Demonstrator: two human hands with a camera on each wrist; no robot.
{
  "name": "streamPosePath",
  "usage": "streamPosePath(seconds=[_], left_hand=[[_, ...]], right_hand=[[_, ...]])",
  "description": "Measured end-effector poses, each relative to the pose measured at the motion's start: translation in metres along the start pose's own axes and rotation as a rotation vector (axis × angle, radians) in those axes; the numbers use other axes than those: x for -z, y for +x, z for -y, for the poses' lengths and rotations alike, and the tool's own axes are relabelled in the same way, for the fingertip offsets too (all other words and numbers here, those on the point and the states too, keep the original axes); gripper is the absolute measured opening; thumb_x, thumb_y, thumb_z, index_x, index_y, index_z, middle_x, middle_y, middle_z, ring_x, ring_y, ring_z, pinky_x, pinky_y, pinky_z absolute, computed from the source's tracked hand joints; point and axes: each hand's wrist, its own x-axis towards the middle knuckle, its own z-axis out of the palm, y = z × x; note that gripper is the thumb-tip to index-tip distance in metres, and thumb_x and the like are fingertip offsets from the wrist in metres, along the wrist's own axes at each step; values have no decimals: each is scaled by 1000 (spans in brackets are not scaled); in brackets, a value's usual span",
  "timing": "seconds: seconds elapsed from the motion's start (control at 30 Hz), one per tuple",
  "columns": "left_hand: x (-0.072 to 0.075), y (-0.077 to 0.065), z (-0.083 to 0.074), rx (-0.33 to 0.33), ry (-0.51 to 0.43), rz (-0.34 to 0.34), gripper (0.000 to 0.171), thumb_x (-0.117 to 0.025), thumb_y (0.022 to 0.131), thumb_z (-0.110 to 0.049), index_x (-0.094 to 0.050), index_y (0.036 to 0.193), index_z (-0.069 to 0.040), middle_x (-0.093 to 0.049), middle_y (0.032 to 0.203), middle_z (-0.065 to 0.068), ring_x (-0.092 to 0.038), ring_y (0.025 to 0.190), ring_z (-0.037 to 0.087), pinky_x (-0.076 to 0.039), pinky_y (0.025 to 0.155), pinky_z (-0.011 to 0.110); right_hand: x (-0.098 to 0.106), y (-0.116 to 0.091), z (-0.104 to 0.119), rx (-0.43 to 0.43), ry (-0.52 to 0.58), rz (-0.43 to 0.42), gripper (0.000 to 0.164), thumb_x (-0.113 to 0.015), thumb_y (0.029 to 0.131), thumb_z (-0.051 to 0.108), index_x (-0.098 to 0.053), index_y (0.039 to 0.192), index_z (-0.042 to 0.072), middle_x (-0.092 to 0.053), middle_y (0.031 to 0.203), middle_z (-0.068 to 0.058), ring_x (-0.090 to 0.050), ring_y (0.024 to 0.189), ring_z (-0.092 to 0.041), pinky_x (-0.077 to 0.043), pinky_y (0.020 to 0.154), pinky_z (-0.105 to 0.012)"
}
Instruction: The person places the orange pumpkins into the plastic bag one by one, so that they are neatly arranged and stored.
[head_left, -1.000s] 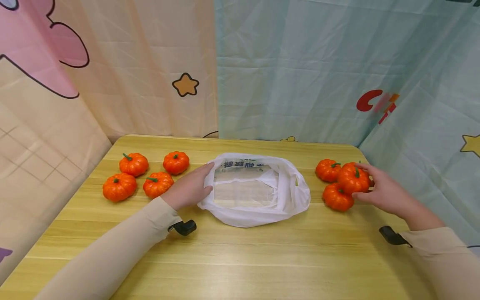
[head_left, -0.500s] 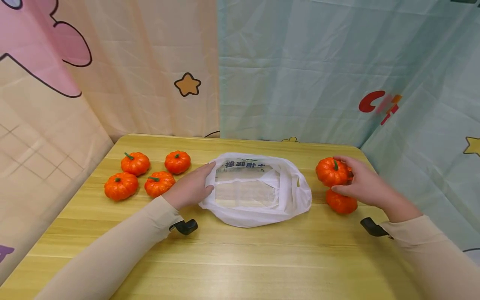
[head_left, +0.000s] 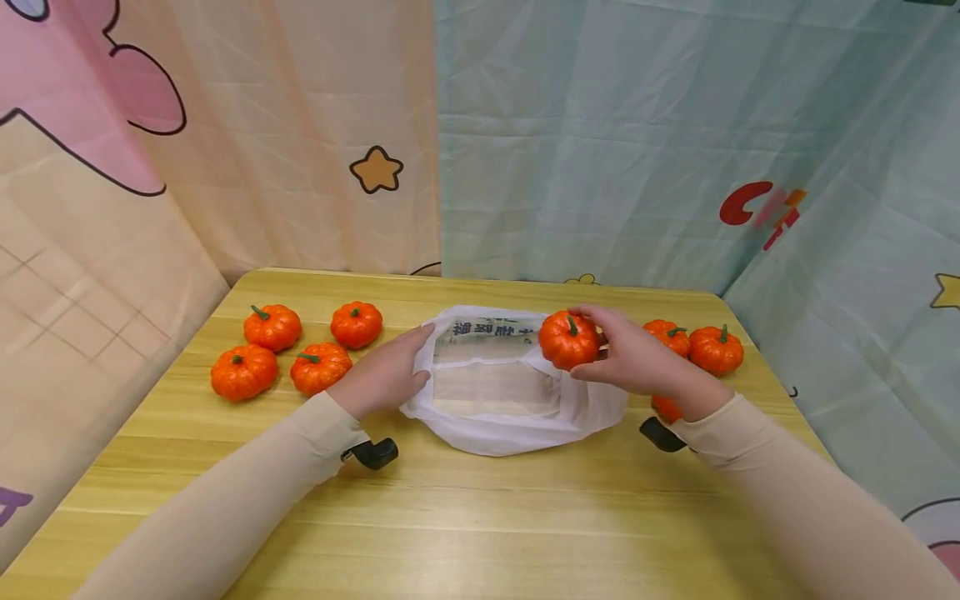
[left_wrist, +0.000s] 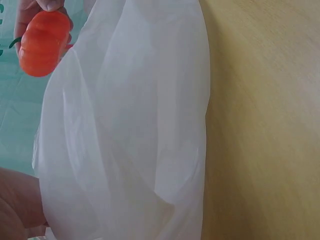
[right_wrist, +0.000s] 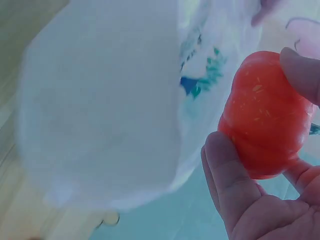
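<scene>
Over the right part of an open white plastic bag (head_left: 480, 437), my right hand (head_left: 637, 354) holds a small orange pumpkin (head_left: 566, 340) with a green stem. In the right wrist view, thumb and fingers are curled round this pumpkin (right_wrist: 267, 115), beside the bag's white side (right_wrist: 100, 110). My left hand (head_left: 382, 371) holds the bag's left rim, thumb toward the front and fingers toward the back. In the left wrist view, the white plastic (left_wrist: 125, 125) fills the middle and hides part of that hand (left_wrist: 20, 202). Dark printed characters show on the bag's inner back wall.
Several pumpkins (head_left: 243, 372) stand on the left of the wooden table (head_left: 480, 517), one close beside my left wrist. More pumpkins (head_left: 716, 350) sit at the right, partly hidden by my right forearm. Printed curtains (head_left: 585, 150) hang behind and at both sides.
My right hand has lifted a pumpkin from the right group and carried it left to above the bag. My left hand has stayed at the bag's left rim.
</scene>
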Motion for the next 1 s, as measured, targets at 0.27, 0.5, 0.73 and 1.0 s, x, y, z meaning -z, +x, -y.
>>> streamPosePath(seconds=[0.27,0.5,0.73,1.0], left_hand=[[1,-1,1,-9,-1,-10,80,-69,101,-21,-25,167,-8,-33,171,18,-38,155,39,-34,126,55],[0,-1,0,5,-17,-9,80,-69,101,-21,-26,168,-12,-33,171,16,-40,154,38,-36,125,55],[0,-1,0,-18,-18,-19,77,-68,101,-21,-29,167,-12,-36,170,16,-40,154,38,-35,126,54],[-1,0,4,-20,-28,-22,77,-68,100,-20,-30,166,-12,-39,168,16,-45,151,38,-38,124,55]], right_hand=[[-27,32,31,29,-46,53,88,-85,87,20,-38,161,12,-46,156,-20,-55,133,-39,-57,105,-53],[-48,55,49,16,-75,83,88,-83,87,20,-38,162,18,-42,155,-21,-55,131,-40,-53,109,-56],[-69,74,58,35,-99,99,85,-86,85,24,-43,158,20,-48,145,-19,-58,124,-35,-53,109,-50],[-88,90,57,-12,-142,111,88,-87,84,30,-43,159,24,-51,145,-16,-61,120,-32,-53,106,-51]])
